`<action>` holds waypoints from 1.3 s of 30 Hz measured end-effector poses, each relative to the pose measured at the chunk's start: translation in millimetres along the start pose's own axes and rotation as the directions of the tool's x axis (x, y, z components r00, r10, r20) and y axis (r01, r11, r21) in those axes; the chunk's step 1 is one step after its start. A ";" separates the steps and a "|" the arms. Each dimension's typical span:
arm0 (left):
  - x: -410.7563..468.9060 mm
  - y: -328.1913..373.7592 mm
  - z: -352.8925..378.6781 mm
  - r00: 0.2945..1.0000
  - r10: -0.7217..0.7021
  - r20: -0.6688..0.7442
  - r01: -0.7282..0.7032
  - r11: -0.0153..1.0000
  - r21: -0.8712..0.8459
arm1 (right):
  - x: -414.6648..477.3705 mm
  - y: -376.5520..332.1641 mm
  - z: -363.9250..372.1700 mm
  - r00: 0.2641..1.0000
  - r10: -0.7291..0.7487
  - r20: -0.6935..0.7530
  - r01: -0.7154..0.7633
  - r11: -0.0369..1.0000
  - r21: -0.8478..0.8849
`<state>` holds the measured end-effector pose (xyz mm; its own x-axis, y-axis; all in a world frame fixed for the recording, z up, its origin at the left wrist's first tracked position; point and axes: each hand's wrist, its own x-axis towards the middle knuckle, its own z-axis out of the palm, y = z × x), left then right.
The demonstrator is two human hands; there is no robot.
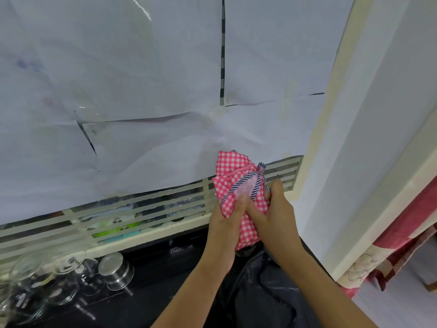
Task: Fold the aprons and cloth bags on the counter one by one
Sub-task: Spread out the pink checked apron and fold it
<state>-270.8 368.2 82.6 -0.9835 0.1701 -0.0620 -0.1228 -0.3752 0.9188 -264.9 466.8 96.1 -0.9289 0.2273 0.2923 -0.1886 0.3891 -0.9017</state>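
A pink-and-white checked apron (233,171) with navy striped trim is bunched up and raised above the black counter (151,259), in front of the window. My left hand (228,217) grips its lower left part. My right hand (275,209) grips it from the right, thumb pressed on the cloth. A dark, shiny black cloth (257,292) lies crumpled on the counter below my forearms; I cannot tell if it is an apron or a bag.
Several clear glass jars (47,280) and a steel tin (115,271) stand at the counter's left. White paper sheets (118,79) cover the barred window behind. A white wall (378,138) and a red patterned curtain (402,233) are on the right.
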 end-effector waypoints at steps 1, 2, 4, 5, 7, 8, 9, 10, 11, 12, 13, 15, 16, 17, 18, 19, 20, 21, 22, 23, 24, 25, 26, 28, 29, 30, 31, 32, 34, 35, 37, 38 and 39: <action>3.0 0.7 -2.9 1.000 0.010 -0.022 -0.010 1.000 -0.005 | 0.9 -0.2 -3.1 0.997 -0.078 0.018 0.079 0.995 -0.060; 6.0 2.3 -7.9 0.999 0.009 -0.044 -0.010 1.000 -0.021 | 2.5 -3.0 -9.7 0.984 -0.176 0.023 0.178 0.976 -0.128; 12.7 9.5 -21.5 0.995 -0.030 -0.093 0.022 0.996 -0.083 | 7.7 -5.4 -28.3 0.964 -0.257 0.069 0.264 0.954 -0.141; 16.0 13.3 -29.3 0.993 -0.058 -0.108 0.044 0.991 -0.126 | 9.5 -8.2 -39.1 0.971 -0.215 0.104 0.219 0.975 -0.032; 19.1 19.4 -42.1 0.989 -0.110 -0.100 0.089 0.976 -0.198 | 14.8 -13.9 -58.9 0.986 -0.081 0.148 0.024 0.936 0.351; 17.8 21.8 -44.0 0.988 -0.131 -0.081 0.108 0.964 -0.244 | 17.9 -14.3 -67.9 0.987 -0.032 0.160 -0.055 0.858 0.511; 15.8 23.3 -43.5 0.988 -0.146 -0.048 0.124 0.942 -0.312 | 20.2 -12.5 -75.2 0.986 -0.019 0.167 -0.087 0.794 0.602; 13.9 24.6 -40.9 0.987 -0.158 -0.012 0.141 0.907 -0.396 | 21.0 -12.3 -78.8 0.981 -0.039 0.188 -0.089 0.776 0.624; 13.5 25.1 -38.3 0.986 -0.166 0.005 0.149 0.869 -0.472 | 19.8 -12.5 -80.1 0.968 -0.094 0.234 -0.066 0.800 0.596; 13.3 25.8 -36.1 0.986 -0.169 0.006 0.146 0.832 -0.535 | 17.2 -12.7 -78.8 0.942 -0.166 0.292 -0.029 0.825 0.564; 14.6 24.9 -33.2 0.985 -0.172 0.012 0.147 0.805 -0.574 | 13.6 -13.4 -76.7 0.902 -0.242 0.358 0.003 0.832 0.555; 17.9 20.0 -27.3 0.985 -0.167 0.046 0.164 0.813 -0.558 | 8.0 -21.8 -71.0 0.816 -0.323 0.479 -0.006 0.824 0.566; 17.3 18.0 -22.0 0.984 -0.166 0.068 0.176 0.831 -0.528 | 7.5 -27.6 -68.0 0.787 -0.340 0.515 -0.022 0.819 0.573; 17.1 15.7 -17.1 0.981 -0.171 0.089 0.192 0.840 -0.507 | 7.9 -32.2 -64.1 0.766 -0.343 0.544 -0.037 0.821 0.570; 16.9 14.1 -12.4 0.979 -0.178 0.100 0.204 0.841 -0.501 | 8.2 -35.6 -60.1 0.747 -0.343 0.570 -0.056 0.821 0.568; 16.6 14.5 -8.0 0.976 -0.181 0.119 0.217 0.823 -0.526 | 8.3 -37.6 -55.2 0.741 -0.348 0.575 -0.054 0.822 0.567; 17.0 16.2 -3.8 0.977 -0.179 0.118 0.214 0.797 -0.564 | 7.2 -36.9 -50.5 0.757 -0.348 0.553 -0.035 0.824 0.566; 17.7 18.1 -0.8 0.983 -0.155 0.102 0.185 0.784 -0.593 | 6.1 -35.9 -45.8 0.791 -0.335 0.511 -0.012 0.828 0.561; 16.7 21.0 2.7 0.991 -0.113 0.068 0.132 0.795 -0.592 | 5.3 -37.5 -42.4 0.840 -0.318 0.439 0.017 0.824 0.566; 15.7 22.0 5.5 0.997 -0.071 0.015 0.067 0.829 -0.555 | 6.0 -42.2 -40.4 0.894 -0.278 0.352 0.027 0.817 0.576; 13.6 22.7 9.4 0.999 -0.018 -0.039 -0.003 0.874 -0.486 | 7.9 -46.4 -40.3 0.943 -0.212 0.258 0.013 0.796 0.605; 12.4 22.7 12.8 0.994 0.029 -0.103 -0.067 0.918 -0.391 | 10.8 -48.2 -40.0 0.975 -0.126 0.182 -0.027 0.748 0.663; 9.9 23.8 17.0 0.982 0.073 -0.172 -0.122 0.949 -0.292 | 14.6 -45.9 -38.9 0.989 -0.055 0.136 -0.058 0.708 0.704; 8.1 25.3 21.0 0.927 0.237 -0.291 -0.277 0.955 -0.105 | 20.7 -41.9 -35.0 0.986 0.009 0.166 -0.122 0.714 0.690; 7.7 27.4 22.0 0.881 0.364 -0.302 -0.379 0.925 0.007 | 23.2 -39.3 -33.7 0.980 0.013 0.199 -0.139 0.760 0.635; 7.8 29.0 20.5 0.831 0.487 -0.269 -0.470 0.873 0.131 | 24.3 -39.1 -33.7 0.974 0.000 0.226 -0.130 0.816 0.563; 7.9 30.8 18.4 0.789 0.582 -0.196 -0.538 0.809 0.239 | 26.5 -39.8 -35.0 0.968 -0.021 0.249 -0.109 0.861 0.497; 9.5 32.2 14.2 0.765 0.635 -0.110 -0.578 0.751 0.319 | 29.7 -39.8 -37.7 0.964 -0.043 0.264 -0.084 0.889 0.450; 13.1 35.6 5.8 0.772 0.634 0.037 -0.588 0.692 0.419 | 37.7 -39.1 -43.4 0.959 -0.045 0.279 -0.076 0.910 0.408; 15.9 36.3 0.8 0.781 0.617 0.093 -0.585 0.672 0.455 | 40.7 -39.6 -44.5 0.960 -0.039 0.276 -0.077 0.915 0.396; 18.7 37.4 -6.1 0.782 0.594 0.188 -0.597 0.628 0.499 | 44.3 -39.2 -44.8 0.970 -0.025 0.243 -0.066 0.931 0.360; 18.6 38.4 -8.3 0.785 0.575 0.229 -0.597 0.608 0.523 | 44.2 -38.7 -43.5 0.974 -0.019 0.227 -0.062 0.937 0.343; 18.4 40.7 -9.1 0.794 0.546 0.268 -0.592 0.592 0.547 | 43.7 -38.7 -42.5 0.978 -0.013 0.208 -0.058 0.942 0.330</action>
<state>-295.1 347.8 115.3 -0.8121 0.1741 0.5570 0.5822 0.1762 0.7938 -284.7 499.6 157.4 -0.9723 0.0316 0.2315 -0.2294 0.0591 -0.9715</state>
